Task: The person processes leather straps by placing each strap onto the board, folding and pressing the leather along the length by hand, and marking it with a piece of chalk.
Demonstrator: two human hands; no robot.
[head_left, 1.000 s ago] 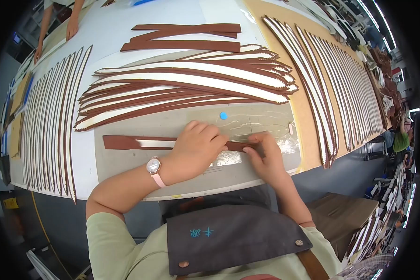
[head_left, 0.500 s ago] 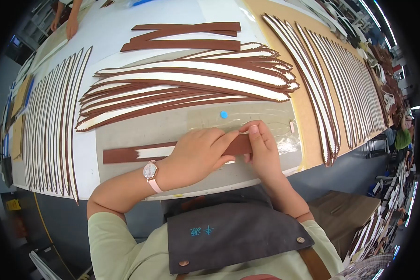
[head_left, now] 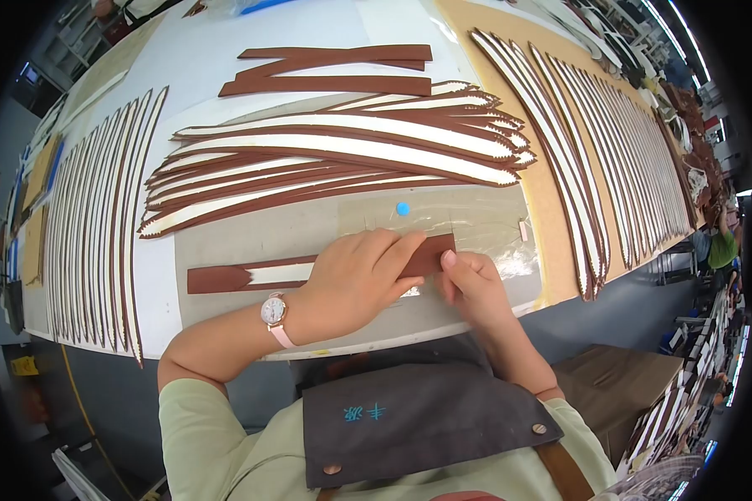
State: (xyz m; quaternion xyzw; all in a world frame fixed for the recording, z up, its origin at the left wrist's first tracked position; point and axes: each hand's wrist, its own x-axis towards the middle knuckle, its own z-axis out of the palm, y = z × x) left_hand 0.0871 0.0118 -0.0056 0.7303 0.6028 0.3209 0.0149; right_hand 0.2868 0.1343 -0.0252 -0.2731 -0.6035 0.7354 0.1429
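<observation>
A brown leather-like strip [head_left: 213, 280] with a white lining down its middle lies in front of me, its end near my right hand folded brown side up. My left hand [head_left: 355, 275], wearing a pink-strapped watch [head_left: 273, 311], rests over this strip, thumb at the near edge and fingers at the far one. At the right end, my right hand [head_left: 480, 290] pinches the corner between thumb and bent fingers. Beyond both hands lies a pile of brown-edged white strips [head_left: 334, 154] with jagged ends. Part of the held strip is hidden beneath my left hand.
Plain brown strips [head_left: 334, 83] lie past the pile. Rows of edged strips line the left side [head_left: 100, 225] and the tan board [head_left: 510, 83] at right. A small blue disc [head_left: 403, 209] sits on the grey mat [head_left: 309, 221]. A brown box-like surface [head_left: 618, 384] stands below right.
My right hand has slid down from the strip's top corner to its lower right corner. My left hand stays nearly in place. Another person's hands at the far left have mostly left view.
</observation>
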